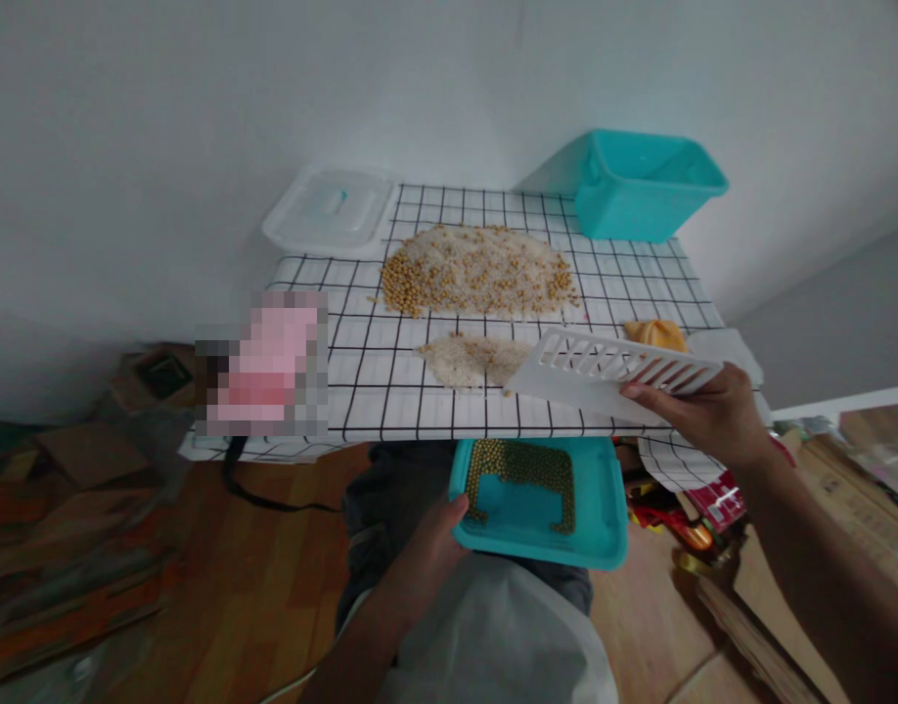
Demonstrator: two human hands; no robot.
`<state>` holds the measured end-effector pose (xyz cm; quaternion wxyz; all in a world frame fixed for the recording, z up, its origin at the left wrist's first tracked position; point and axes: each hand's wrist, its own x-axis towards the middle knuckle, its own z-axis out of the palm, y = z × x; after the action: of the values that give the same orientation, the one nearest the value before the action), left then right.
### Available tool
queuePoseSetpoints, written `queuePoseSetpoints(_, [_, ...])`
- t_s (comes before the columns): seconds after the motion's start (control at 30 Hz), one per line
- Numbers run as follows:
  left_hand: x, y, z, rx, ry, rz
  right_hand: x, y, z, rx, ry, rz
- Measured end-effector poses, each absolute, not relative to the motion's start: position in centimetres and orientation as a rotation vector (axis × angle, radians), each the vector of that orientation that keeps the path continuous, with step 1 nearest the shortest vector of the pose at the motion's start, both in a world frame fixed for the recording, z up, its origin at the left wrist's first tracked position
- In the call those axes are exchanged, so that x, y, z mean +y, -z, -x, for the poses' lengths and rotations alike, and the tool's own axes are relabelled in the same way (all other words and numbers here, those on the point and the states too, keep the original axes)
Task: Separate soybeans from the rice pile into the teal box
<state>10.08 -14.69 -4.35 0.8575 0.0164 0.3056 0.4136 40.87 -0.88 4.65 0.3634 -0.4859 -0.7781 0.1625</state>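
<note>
My left hand (pixel 440 533) grips the left edge of a shallow teal tub (pixel 608 504), held over my lap just below the table's front edge. Small green and yellowish beans (pixel 526 462) lie along its far side and down both sides. In my right hand (pixel 724 420) is a flat white slotted plastic divider (pixel 581 376), pinched at its right end. The divider's left end reaches a small heap of pale grains (pixel 464 362) on the table. Farther back lies a larger heap of grains mixed with yellow beans (pixel 478 274).
A checked cloth covers the table (pixel 376 391). On it stand a deep teal bin (pixel 640 210) at the back right, a clear lid (pixel 332 210) at the back left and an orange-yellow cloth-like item (pixel 658 334). A blurred pink object (pixel 265 362) sits at left. Cardboard (pixel 89 450) clutters the floor.
</note>
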Motion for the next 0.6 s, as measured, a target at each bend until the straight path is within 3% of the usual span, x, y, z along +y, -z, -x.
queuePoseSetpoints(0.6, [-14.9,4.2,-10.2,0.763,-0.843,0.043,-2.1,-4.3,-41.3,-2.018,-0.422,1.241])
